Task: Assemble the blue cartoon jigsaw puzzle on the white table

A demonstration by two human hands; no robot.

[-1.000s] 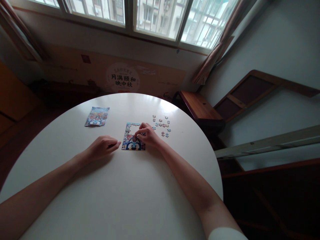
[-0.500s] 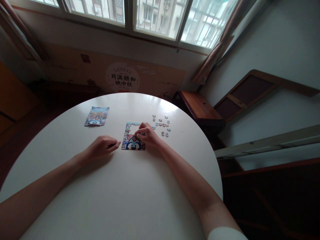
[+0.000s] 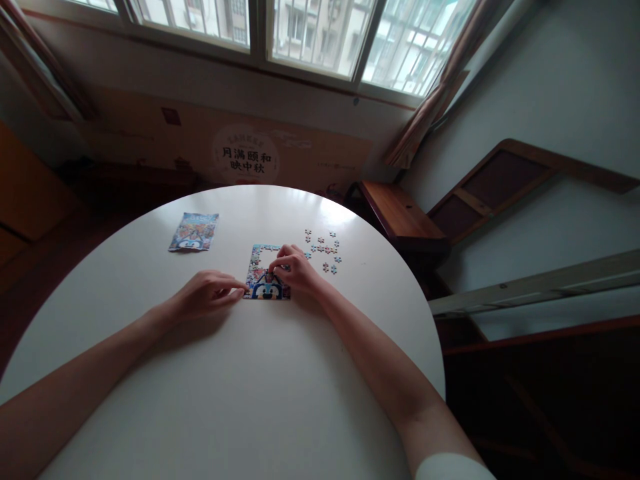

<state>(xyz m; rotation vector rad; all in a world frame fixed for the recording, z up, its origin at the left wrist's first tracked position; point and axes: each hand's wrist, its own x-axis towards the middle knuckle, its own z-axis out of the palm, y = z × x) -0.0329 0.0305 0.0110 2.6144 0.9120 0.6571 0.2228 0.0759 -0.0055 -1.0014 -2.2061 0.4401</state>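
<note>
A partly assembled jigsaw puzzle (image 3: 267,291) lies flat on the white round table, a blue-and-white cartoon face along its lower part and a pale gap in its upper middle. My right hand (image 3: 295,270) is over the puzzle's right side, thumb and fingers pinched on a small puzzle piece at the gap's lower edge; the fingers hide most of that piece. At the puzzle's lower left edge, the outstretched fingertips of my left hand (image 3: 213,292) touch the border. That hand holds nothing. Several loose puzzle pieces (image 3: 327,250) are scattered to the right, beyond my right hand.
A colourful printed packet (image 3: 194,233) lies at the back left of the white table (image 3: 225,400). Past the table's far right edge stands a wooden bench or low desk (image 3: 400,210). Barred windows and a printed banner (image 3: 245,157) are behind.
My left hand has moved slightly right and its fingers have stretched out to the puzzle's left edge. My right hand has stayed almost in place.
</note>
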